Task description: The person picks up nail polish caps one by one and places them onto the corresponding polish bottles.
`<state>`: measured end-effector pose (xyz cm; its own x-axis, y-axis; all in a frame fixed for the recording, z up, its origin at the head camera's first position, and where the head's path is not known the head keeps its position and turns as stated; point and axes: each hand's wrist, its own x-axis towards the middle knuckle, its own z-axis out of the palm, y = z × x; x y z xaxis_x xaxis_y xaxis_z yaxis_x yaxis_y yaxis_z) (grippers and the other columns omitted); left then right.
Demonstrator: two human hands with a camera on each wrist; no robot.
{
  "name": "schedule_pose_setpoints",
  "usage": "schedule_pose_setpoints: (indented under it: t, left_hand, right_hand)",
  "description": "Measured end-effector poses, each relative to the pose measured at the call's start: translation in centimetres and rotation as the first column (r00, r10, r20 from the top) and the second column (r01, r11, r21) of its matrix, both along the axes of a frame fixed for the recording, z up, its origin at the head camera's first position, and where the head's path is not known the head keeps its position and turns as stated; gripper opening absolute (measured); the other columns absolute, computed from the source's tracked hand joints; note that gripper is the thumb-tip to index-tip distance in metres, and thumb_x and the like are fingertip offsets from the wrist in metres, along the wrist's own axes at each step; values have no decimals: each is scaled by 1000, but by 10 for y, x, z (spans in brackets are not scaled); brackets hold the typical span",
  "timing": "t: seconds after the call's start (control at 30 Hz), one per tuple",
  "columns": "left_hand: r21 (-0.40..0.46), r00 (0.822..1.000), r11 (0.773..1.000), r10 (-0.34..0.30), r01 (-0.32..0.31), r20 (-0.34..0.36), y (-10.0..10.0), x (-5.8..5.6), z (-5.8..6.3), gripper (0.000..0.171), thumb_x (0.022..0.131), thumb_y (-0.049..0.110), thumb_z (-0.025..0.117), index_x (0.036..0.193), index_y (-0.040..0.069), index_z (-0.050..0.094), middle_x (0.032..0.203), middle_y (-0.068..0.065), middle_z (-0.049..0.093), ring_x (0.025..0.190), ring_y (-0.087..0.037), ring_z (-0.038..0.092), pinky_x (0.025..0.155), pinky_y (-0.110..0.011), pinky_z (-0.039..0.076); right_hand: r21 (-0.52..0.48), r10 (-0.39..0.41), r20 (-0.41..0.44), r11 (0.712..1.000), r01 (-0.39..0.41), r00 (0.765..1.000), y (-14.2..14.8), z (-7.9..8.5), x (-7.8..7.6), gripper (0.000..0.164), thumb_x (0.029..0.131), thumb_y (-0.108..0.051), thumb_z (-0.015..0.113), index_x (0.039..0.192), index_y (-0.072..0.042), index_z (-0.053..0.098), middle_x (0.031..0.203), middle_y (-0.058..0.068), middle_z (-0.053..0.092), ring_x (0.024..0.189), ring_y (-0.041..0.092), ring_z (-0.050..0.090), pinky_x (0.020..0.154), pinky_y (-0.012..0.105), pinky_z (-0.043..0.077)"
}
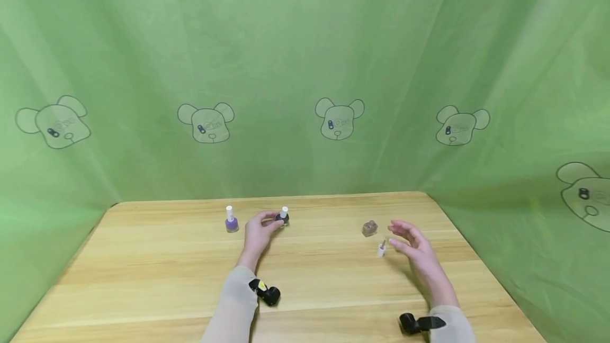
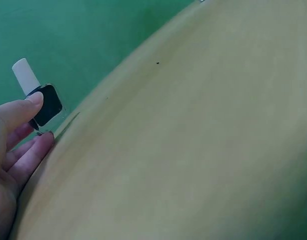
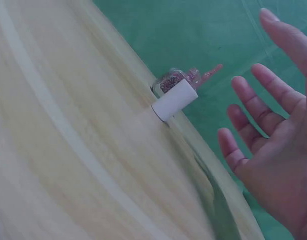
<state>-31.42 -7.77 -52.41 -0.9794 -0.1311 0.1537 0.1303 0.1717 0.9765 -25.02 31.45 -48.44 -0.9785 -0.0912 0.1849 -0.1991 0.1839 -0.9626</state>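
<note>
My left hand (image 1: pixel 259 231) pinches a dark nail polish bottle (image 2: pixel 49 106) between thumb and fingers, its white cap (image 2: pixel 25 76) on and pointing up. To the left stands a purple nail polish bottle (image 1: pixel 231 224) with a white cap. My right hand (image 1: pixel 415 247) hovers over the table with fingers spread, holding nothing. Just left of it a white cap (image 3: pixel 174 100) stands upside down, its glittery pink brush (image 3: pixel 212 72) pointing up. Behind that cap sits the uncapped pink glitter nail polish bottle (image 1: pixel 369 228).
The wooden table (image 1: pixel 324 290) has its far edge against a green curtain (image 1: pixel 276 68) printed with bear heads. More green curtain rises at the left and right sides. A black wrist camera (image 1: pixel 270 295) is strapped on the left sleeve, another (image 1: pixel 410 324) on the right.
</note>
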Motion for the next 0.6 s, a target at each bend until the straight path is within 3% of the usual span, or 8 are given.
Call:
schedule_pose_setpoints:
  t: [0.33, 0.6]
  left_hand:
    - [-55, 1000, 998, 17, -18, -21, 2, -2, -1, 30, 80, 14, 77, 108, 7, 71, 111, -15, 71, 102, -29, 70, 92, -36, 56]
    - [-118, 999, 993, 17, -20, -30, 2, -2, -2, 30, 81, 15, 77, 109, 10, 71, 109, -10, 72, 102, -25, 68, 95, -39, 54]
  right_hand:
    - [93, 33, 132, 995, -46, 991, 7, -8, -2, 60, 92, -14, 65, 142, 2, 37, 129, -2, 58, 114, 1, 53, 93, 8, 37]
    - [116, 30, 200, 992, -55, 979, 5, -16, -2, 62, 88, -14, 70, 140, 3, 41, 138, 22, 51, 109, 0, 55, 92, 7, 39]
